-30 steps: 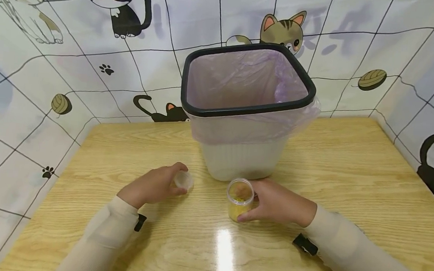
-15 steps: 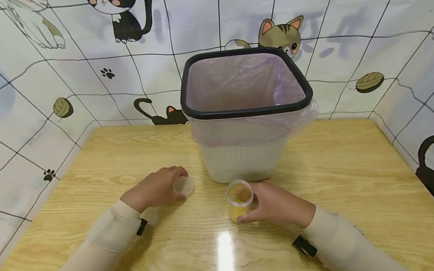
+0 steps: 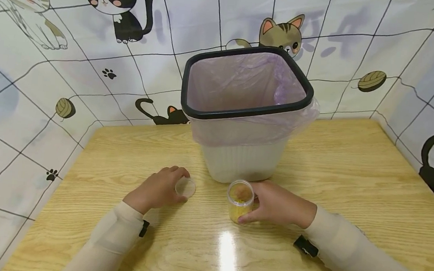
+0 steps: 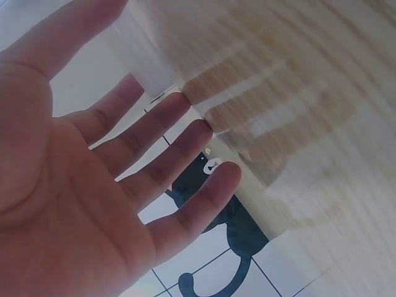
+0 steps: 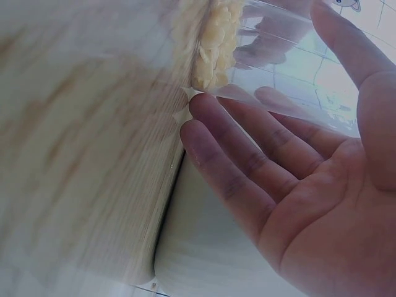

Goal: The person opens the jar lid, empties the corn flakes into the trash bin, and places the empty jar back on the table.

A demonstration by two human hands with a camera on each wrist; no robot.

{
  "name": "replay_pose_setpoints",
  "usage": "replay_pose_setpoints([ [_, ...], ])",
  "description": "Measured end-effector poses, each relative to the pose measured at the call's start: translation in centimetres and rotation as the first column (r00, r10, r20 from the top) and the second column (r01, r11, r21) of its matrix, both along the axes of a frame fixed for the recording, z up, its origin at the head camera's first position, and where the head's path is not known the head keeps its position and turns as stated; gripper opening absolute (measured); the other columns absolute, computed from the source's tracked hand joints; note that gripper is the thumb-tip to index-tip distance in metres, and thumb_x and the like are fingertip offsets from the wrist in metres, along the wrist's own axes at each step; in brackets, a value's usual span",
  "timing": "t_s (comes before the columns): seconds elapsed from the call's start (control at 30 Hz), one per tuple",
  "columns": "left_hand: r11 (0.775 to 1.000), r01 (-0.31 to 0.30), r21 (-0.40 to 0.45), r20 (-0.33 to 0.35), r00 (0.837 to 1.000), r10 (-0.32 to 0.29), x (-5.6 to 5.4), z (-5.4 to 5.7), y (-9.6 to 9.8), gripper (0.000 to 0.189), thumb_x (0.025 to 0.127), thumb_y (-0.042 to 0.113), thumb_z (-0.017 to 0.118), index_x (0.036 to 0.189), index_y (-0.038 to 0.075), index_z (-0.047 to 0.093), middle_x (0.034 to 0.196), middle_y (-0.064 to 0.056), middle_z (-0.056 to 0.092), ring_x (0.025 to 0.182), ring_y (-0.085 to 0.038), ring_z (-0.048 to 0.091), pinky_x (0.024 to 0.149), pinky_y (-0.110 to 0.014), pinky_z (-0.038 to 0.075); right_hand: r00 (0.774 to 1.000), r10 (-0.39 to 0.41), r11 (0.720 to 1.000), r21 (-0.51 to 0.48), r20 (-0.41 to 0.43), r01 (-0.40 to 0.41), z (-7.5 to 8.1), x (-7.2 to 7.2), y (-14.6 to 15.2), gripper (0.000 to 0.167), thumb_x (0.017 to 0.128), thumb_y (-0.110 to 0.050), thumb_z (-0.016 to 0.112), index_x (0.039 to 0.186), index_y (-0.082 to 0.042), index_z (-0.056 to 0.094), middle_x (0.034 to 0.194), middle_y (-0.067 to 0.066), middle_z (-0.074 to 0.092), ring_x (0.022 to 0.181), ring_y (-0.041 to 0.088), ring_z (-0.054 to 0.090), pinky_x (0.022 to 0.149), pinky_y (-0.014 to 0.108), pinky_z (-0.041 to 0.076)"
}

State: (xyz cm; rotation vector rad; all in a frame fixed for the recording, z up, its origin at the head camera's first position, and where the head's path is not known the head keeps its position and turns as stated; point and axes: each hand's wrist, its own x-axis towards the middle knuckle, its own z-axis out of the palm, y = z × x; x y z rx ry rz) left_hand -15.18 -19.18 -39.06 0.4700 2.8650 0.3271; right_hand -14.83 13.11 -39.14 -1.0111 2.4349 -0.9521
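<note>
Lower left of frame: left hand, part-curled, thumb and fingertips at opposite edges of lid. Looks like a light hold by the rim; firmness, can't tell. Lid clear, small, roughly flat, just left of and below frame centre. On table or slightly above, can't tell. Could slip or skid off, from thin smooth rim, light pinch and glossy tabletop.

Upper centre down to middle: bin, white, with black rim and purple bag folded over edge. Just behind jar. Could get bumped or nudged if jar or knuckles pushed up-frame, for lack of room.

Just right of centre, lower half: jar, upright, uncapped, with yellow pieces in bottom. Held at right side by right hand, thumb in front, fingers bent behind, a moderate wrap and no squeeze visible. Main risk, probably a spill: uncovered mouth plus any sharp tilt. Could also slide through fingers, from slick wall and loose grip.

Lower right: cream sleeve, black strap. Could brush table, if wrist lowered.
</note>
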Motion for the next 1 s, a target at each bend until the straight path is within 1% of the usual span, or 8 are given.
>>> replay_pose_setpoints([
  [0.2,0.998,-0.011,0.066,-0.039,0.999,0.014,0.0,0.6,0.3,0.067,0.087,0.046,0.075,0.143,0.019,0.049,0.144,-0.010,0.053,0.129,-0.035,0.054,0.100,-0.065,0.044,1.000,0.001,1.000,0.001,-0.007,-0.001,0.1,-0.1,0.0,0.058,0.077,-0.042,0.085,0.123,-0.016,0.062,0.098,-0.010,0.062,0.083,0.012,0.056,0.076,0.025,0.047],
  [0.33,0.962,-0.032,0.271,-0.186,0.979,0.085,-0.2,2.2,1.2,0.055,0.101,0.048,0.054,0.146,0.017,0.048,0.146,-0.008,0.052,0.135,-0.032,0.050,0.108,-0.060,0.040,1.000,0.001,1.000,0.002,-0.014,-0.001,0.2,-0.2,0.0,0.058,0.077,-0.042,0.085,0.123,-0.016,0.062,0.098,-0.009,0.062,0.083,0.012,0.056,0.076,0.025,0.047],
  [0.4,0.915,-0.026,0.403,-0.270,0.952,0.147,-0.3,3.2,2.0,0.052,0.104,0.045,0.047,0.146,0.014,0.046,0.147,-0.007,0.051,0.136,-0.029,0.048,0.111,-0.056,0.038,1.000,0.000,1.000,0.002,-0.014,0.000,0.2,-0.2,0.0,0.057,0.077,-0.041,0.085,0.122,-0.016,0.062,0.098,-0.010,0.062,0.083,0.012,0.056,0.076,0.025,0.047],
  [0.53,0.768,0.052,0.638,-0.391,0.882,0.264,-0.4,5.3,3.9,0.046,0.107,0.033,0.044,0.146,0.009,0.043,0.145,-0.009,0.050,0.133,-0.026,0.047,0.111,-0.051,0.037,1.000,-0.004,1.000,0.002,-0.015,0.004,0.1,-0.2,0.1,0.056,0.076,-0.042,0.086,0.120,-0.016,0.063,0.093,-0.009,0.061,0.080,0.013,0.055,0.073,0.024,0.046],
  [0.6,0.698,0.097,0.710,-0.422,0.852,0.311,-0.4,6.2,4.8,0.045,0.107,0.031,0.043,0.145,0.008,0.042,0.143,-0.010,0.051,0.132,-0.024,0.047,0.109,-0.049,0.037,1.000,-0.005,1.000,0.000,-0.016,0.005,0.0,-0.2,0.1,0.056,0.076,-0.042,0.086,0.119,-0.016,0.063,0.089,-0.009,0.059,0.077,0.012,0.054,0.072,0.024,0.045],
  [0.7,0.619,0.160,0.769,-0.454,0.818,0.353,-0.5,7.3,5.6,0.046,0.106,0.033,0.043,0.144,0.008,0.041,0.140,-0.008,0.052,0.130,-0.023,0.050,0.106,-0.047,0.039,1.000,-0.005,1.000,-0.008,-0.018,0.005,-0.1,-0.2,0.0,0.055,0.075,-0.042,0.086,0.118,-0.016,0.064,0.087,-0.010,0.058,0.076,0.012,0.052,0.071,0.023,0.044],
  [0.83,0.539,0.202,0.818,-0.452,0.806,0.383,-0.9,8.7,6.3,0.058,0.104,0.050,0.041,0.146,0.010,0.038,0.144,-0.004,0.049,0.130,-0.021,0.051,0.105,-0.046,0.041,1.000,-0.003,1.000,-0.019,-0.020,0.003,-0.2,-0.1,0.1,0.055,0.075,-0.043,0.086,0.118,-0.016,0.064,0.093,-0.011,0.061,0.081,0.011,0.055,0.075,0.025,0.048],
  [1.0,0.427,0.221,0.877,-0.400,0.828,0.393,-1.3,9.8,7.6,0.080,0.095,0.071,0.040,0.151,0.014,0.035,0.152,-0.002,0.038,0.136,-0.021,0.047,0.109,-0.046,0.040,1.000,0.008,1.000,-0.019,-0.029,-0.009,-0.2,-0.1,0.1,0.054,0.075,-0.044,0.086,0.117,-0.017,0.064,0.094,-0.012,0.061,0.081,0.010,0.055,0.075,0.026,0.049],
])
